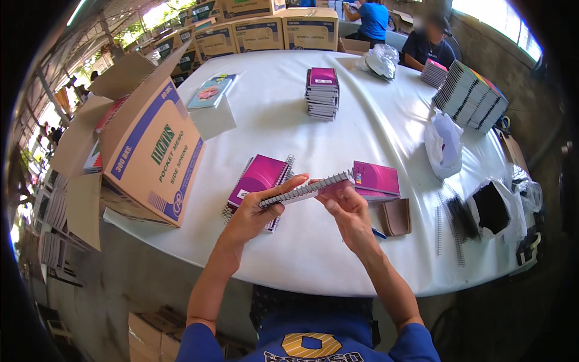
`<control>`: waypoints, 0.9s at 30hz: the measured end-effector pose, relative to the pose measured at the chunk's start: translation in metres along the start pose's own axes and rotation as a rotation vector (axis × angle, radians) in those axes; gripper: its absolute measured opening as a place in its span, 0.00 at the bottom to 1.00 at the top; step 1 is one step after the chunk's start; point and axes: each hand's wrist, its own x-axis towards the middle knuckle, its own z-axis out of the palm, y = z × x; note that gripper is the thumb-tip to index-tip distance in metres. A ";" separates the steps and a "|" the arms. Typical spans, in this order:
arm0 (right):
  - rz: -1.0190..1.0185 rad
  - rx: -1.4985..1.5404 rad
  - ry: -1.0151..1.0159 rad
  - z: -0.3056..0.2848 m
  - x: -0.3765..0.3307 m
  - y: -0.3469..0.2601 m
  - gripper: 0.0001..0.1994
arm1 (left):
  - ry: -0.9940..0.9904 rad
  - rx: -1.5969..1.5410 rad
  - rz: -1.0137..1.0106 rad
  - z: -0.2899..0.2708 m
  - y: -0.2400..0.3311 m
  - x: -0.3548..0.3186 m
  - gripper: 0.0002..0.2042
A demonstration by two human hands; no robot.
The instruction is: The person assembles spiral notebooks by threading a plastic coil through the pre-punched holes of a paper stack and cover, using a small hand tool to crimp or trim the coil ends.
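Note:
Between my two hands a spiral notebook is held up on edge, its wire coil facing me. My left hand grips its left end, thumb and fingers on either side. At the other end my right hand pinches it, fingers partly hidden behind. Beneath my left hand lies a pile of magenta spiral notebooks with coils at the sides. Just beyond my right hand is another magenta notebook stack. A brown wallet and a blue pen rest near my right wrist.
An open carton stands at the left. Farther off are a tall notebook stack and a light-blue book. At right lie loose wire coils, plastic bags and large notebook stacks. Two people are at the far side.

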 end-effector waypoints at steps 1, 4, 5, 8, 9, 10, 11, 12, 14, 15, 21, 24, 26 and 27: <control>-0.052 0.025 0.019 0.005 0.008 0.004 0.18 | 0.001 -0.025 0.039 -0.005 0.002 0.000 0.25; -0.192 0.035 0.027 0.035 0.024 -0.001 0.09 | -0.031 -0.018 0.063 -0.036 -0.007 -0.003 0.24; -0.331 -0.204 0.072 0.045 0.029 -0.008 0.10 | 0.073 -0.073 0.084 -0.041 -0.005 0.000 0.30; -0.848 -0.903 0.075 0.061 0.055 -0.007 0.19 | 0.273 -0.228 0.045 -0.080 -0.009 0.005 0.34; -0.926 -1.070 -0.026 0.064 0.059 0.000 0.17 | 0.372 -0.326 -0.014 -0.094 -0.013 0.003 0.32; -0.999 -1.258 -0.122 0.060 0.064 0.007 0.15 | 0.355 -0.336 -0.010 -0.097 -0.018 0.005 0.32; -0.929 -1.393 -0.259 0.057 0.064 0.018 0.13 | 0.342 -0.257 -0.180 -0.099 -0.023 0.000 0.32; -0.851 -1.523 -0.396 0.054 0.060 0.026 0.12 | 0.327 -0.176 -0.348 -0.103 -0.029 -0.002 0.33; -0.790 -1.426 -0.327 0.041 0.053 0.027 0.13 | 0.253 -0.106 -0.425 -0.113 -0.046 -0.011 0.30; -0.745 -1.374 -0.247 0.021 0.050 0.024 0.13 | 0.264 -0.067 -0.351 -0.112 -0.049 -0.012 0.30; -0.181 -1.879 0.738 -0.141 0.039 -0.029 0.13 | 0.306 0.033 -0.319 -0.095 -0.048 0.017 0.24; 0.061 -1.734 0.738 -0.187 0.036 -0.026 0.20 | 0.301 0.224 -0.295 -0.104 -0.057 0.026 0.24; 0.304 -1.464 0.675 -0.200 0.038 -0.032 0.22 | 0.259 0.312 -0.342 -0.104 -0.057 0.032 0.25; 0.375 -1.327 0.675 -0.206 0.039 -0.036 0.22 | 0.294 0.719 -0.313 -0.101 -0.056 0.031 0.26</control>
